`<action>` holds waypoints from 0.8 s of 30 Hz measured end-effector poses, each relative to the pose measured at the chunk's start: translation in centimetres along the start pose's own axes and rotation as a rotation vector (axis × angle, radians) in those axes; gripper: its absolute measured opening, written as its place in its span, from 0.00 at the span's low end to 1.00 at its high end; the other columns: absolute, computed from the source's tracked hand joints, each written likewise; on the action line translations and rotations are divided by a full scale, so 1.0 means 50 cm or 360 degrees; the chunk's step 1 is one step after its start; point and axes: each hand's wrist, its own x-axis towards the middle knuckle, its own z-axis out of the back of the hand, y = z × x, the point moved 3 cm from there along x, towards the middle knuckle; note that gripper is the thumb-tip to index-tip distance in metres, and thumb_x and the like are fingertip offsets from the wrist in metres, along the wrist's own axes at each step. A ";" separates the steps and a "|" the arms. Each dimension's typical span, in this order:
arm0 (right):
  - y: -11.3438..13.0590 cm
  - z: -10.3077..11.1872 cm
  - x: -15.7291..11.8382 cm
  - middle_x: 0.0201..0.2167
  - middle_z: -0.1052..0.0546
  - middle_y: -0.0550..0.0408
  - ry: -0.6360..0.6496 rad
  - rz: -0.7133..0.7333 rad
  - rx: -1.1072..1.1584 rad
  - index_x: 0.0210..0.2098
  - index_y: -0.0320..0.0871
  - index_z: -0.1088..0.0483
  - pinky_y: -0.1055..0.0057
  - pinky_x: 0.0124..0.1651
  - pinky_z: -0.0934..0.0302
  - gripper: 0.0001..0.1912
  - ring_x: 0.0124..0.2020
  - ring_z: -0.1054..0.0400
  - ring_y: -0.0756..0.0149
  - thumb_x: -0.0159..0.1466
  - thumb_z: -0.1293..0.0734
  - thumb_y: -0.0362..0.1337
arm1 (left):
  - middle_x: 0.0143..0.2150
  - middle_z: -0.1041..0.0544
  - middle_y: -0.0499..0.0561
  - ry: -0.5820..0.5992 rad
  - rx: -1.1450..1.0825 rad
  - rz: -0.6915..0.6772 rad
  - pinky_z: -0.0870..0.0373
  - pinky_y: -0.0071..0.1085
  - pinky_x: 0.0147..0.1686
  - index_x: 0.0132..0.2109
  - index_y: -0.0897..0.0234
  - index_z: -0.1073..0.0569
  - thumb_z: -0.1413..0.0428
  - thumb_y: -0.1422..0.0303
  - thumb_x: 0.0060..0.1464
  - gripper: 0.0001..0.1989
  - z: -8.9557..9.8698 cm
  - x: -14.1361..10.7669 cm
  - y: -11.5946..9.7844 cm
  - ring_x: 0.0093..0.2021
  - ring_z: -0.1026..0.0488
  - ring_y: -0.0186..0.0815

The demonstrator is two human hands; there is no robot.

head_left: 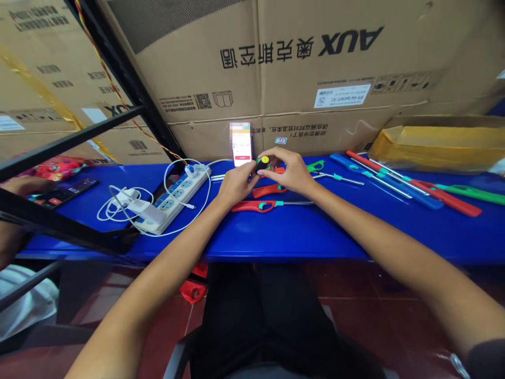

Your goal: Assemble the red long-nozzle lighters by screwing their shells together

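My left hand (235,184) and my right hand (292,169) meet above the table, both closed at a short black screwdriver (262,163) with a round yellow end. My right thumb and fingers curl around the yellow end. The left fingertips press at its black side; anything else inside that hand is hidden. Just below lies a red long-nosed lighter (252,206) with a metal tube pointing right. An orange-red lighter body (269,190) rests between the hands, partly covered. Behind my right hand is a green lighter part (316,166).
A lit phone (241,145) leans on the big carton (284,95). On the left stand a power strip (173,197) with white cables and a black rack post (130,63). Several lighters (428,195) lie right, before a taped box (437,145). Another person's hand (23,187) is far left.
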 end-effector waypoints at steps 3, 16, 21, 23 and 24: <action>0.004 -0.003 0.001 0.56 0.18 0.49 0.0063 0.0052 -0.0017 0.67 0.54 0.25 0.52 0.60 0.29 0.28 0.52 0.23 0.49 0.69 0.24 0.44 | 0.38 0.18 0.54 -0.0136 -0.0136 0.0074 0.34 0.35 0.39 0.45 0.62 0.23 0.39 0.65 0.69 0.05 0.004 -0.001 0.003 0.36 0.22 0.42; -0.114 -0.034 -0.005 0.48 0.10 0.51 0.0275 0.0094 -0.0303 0.50 0.56 0.12 0.51 0.59 0.37 0.12 0.49 0.21 0.50 0.76 0.30 0.40 | 0.26 0.23 0.47 -0.0234 -0.1179 0.0405 0.32 0.30 0.23 0.41 0.62 0.25 0.30 0.42 0.60 0.27 -0.008 0.008 0.019 0.21 0.30 0.31; -0.113 -0.027 -0.001 0.46 0.10 0.54 0.0231 -0.0033 -0.0269 0.46 0.58 0.10 0.55 0.53 0.36 0.12 0.46 0.19 0.52 0.75 0.29 0.42 | 0.31 0.18 0.53 -0.0231 -0.1365 0.0598 0.39 0.27 0.18 0.41 0.64 0.21 0.36 0.40 0.66 0.28 0.002 0.008 0.047 0.21 0.30 0.30; -0.115 -0.024 -0.001 0.45 0.10 0.55 0.0229 -0.0078 -0.0300 0.44 0.59 0.10 0.55 0.52 0.36 0.12 0.45 0.19 0.52 0.75 0.29 0.42 | 0.29 0.20 0.52 -0.0253 -0.1369 0.0655 0.43 0.28 0.17 0.39 0.64 0.22 0.38 0.40 0.67 0.28 0.008 0.006 0.057 0.19 0.33 0.29; -0.117 -0.022 0.000 0.43 0.10 0.55 0.0231 -0.0086 -0.0326 0.44 0.59 0.10 0.55 0.52 0.35 0.12 0.44 0.19 0.52 0.75 0.29 0.41 | 0.27 0.21 0.51 -0.0257 -0.1332 0.0660 0.44 0.28 0.17 0.37 0.63 0.24 0.37 0.41 0.66 0.27 0.011 0.005 0.060 0.19 0.34 0.28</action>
